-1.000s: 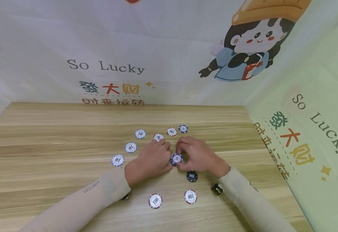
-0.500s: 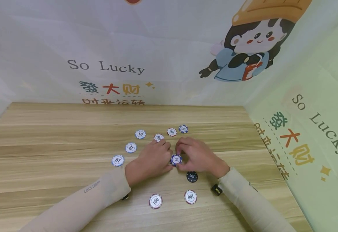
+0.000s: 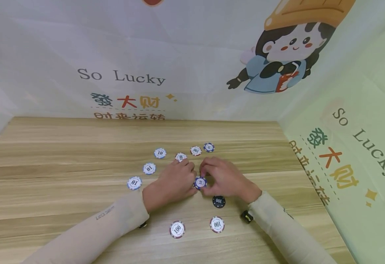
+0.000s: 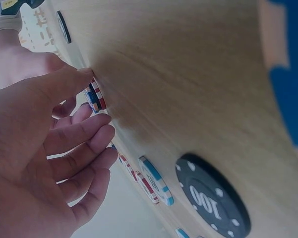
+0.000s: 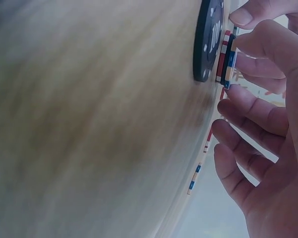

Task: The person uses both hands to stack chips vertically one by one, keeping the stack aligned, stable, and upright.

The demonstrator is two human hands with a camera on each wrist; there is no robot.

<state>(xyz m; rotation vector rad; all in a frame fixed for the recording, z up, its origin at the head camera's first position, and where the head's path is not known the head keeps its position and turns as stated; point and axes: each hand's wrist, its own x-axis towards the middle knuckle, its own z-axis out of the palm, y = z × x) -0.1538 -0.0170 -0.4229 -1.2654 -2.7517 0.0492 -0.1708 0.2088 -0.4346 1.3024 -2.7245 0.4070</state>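
Note:
A small stack of poker chips (image 5: 221,62) stands on the table between my hands, with a blue chip (image 3: 200,182) marked 10 on top. Red-and-white and dark edges show below the blue one in the right wrist view. My left hand (image 3: 174,181) holds the stack's left side between thumb and index finger. From the right, my right hand (image 3: 227,178) pinches the blue chip's edge with thumb and index finger. In the left wrist view the left hand's other fingers (image 4: 89,171) are bent loosely beside the stack.
A black chip (image 3: 219,201) lies just in front of the right hand. Two red-and-white chips, left (image 3: 177,229) and right (image 3: 217,224), lie nearer me. Several more chips, one light blue (image 3: 134,182), form an arc behind and left on the wooden table (image 3: 63,157). Printed cloth (image 3: 195,73) walls the back.
The blue chip has shifted slightly left and towards me, settling more squarely over the stack. Both hands stay almost where they were, and the loose chips have not moved.

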